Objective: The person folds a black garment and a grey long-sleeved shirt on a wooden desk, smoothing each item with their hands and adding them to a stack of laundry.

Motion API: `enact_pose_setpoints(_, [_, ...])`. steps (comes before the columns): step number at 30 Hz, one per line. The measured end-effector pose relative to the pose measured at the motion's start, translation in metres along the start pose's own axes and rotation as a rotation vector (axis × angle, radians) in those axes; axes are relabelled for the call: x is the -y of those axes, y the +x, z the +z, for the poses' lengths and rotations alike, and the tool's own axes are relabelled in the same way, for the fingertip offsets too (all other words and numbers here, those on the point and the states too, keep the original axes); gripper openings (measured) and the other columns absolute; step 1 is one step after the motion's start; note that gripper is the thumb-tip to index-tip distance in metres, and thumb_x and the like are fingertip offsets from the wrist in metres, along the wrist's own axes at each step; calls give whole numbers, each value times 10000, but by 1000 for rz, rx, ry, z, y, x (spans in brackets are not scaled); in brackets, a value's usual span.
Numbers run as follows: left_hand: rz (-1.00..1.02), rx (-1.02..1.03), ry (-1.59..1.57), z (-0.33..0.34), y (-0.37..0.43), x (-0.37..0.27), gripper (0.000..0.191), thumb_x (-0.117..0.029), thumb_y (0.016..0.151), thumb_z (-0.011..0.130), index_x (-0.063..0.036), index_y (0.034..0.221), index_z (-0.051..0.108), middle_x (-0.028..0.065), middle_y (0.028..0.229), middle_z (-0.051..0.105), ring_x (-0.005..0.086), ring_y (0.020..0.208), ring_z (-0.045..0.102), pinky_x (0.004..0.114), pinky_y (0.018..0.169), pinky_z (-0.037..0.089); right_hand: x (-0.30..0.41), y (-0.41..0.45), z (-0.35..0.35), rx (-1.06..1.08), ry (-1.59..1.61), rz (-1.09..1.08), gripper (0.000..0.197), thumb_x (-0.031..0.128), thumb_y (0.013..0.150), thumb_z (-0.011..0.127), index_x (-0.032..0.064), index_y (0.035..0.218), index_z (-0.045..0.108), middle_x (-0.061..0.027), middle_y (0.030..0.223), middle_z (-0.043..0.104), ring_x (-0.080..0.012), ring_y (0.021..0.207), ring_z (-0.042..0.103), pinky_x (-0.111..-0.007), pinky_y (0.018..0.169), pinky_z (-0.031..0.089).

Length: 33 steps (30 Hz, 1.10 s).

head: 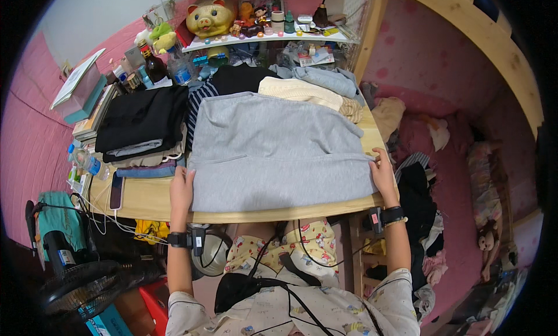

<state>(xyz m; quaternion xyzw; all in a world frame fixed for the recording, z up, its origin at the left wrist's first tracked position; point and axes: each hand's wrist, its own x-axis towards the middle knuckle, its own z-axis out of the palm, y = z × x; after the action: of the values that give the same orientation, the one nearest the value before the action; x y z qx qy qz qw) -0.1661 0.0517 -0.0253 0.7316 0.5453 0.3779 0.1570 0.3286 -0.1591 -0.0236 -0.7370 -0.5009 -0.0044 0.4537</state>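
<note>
A light grey fabric garment (279, 140) lies spread on the wooden desk (144, 199), its lower part folded over in a wide band along the front edge. My left hand (181, 188) rests at the garment's left side, fingers against its edge. At the opposite side, my right hand (382, 172) touches the right end of the folded band with thumb and fingers; whether it pinches the cloth is hard to tell. A stack of folded clothes, black on top (141, 118), sits left of the garment. Behind it lie a cream knit (301, 92) and a black garment (244, 77).
A phone (116, 191) with a white cable and a plastic water bottle (89, 161) are at the desk's left. A golden pig figurine (210, 18) stands on the white shelf. An electric fan (83, 288) is below left; clothes lie on the pink bed (457, 231) at right.
</note>
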Motion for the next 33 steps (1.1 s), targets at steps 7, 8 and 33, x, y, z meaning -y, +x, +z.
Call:
enact_pose_setpoints(7, [-88, -6, 57, -6, -25, -15, 276, -155, 863, 598, 1, 1070, 501, 164, 870, 577, 304, 766, 544, 356, 693, 441, 69, -30, 4, -24, -289, -85, 387, 40, 804, 583, 15, 1179, 489, -227, 1141, 490, -385, 1099, 447, -427, 945, 354])
enact_pose_setpoints(8, [-41, -1, 95, -3, -32, -11, 313, -153, 855, 602, 2, 1108, 501, 181, 925, 575, 329, 822, 539, 365, 736, 438, 74, -39, 11, 109, -262, -154, 403, 92, 828, 576, 49, 1218, 484, -210, 1213, 469, -387, 1156, 420, -444, 984, 327])
enact_pose_setpoints(33, [360, 175, 457, 22, -76, -59, 502, -367, 866, 540, -158, 1318, 477, 159, 1378, 410, 348, 1277, 355, 461, 1056, 264, 85, -52, 24, 698, -623, -55, 510, 447, 927, 425, 294, 1407, 342, -65, 1485, 280, -344, 1352, 252, -579, 1060, 166])
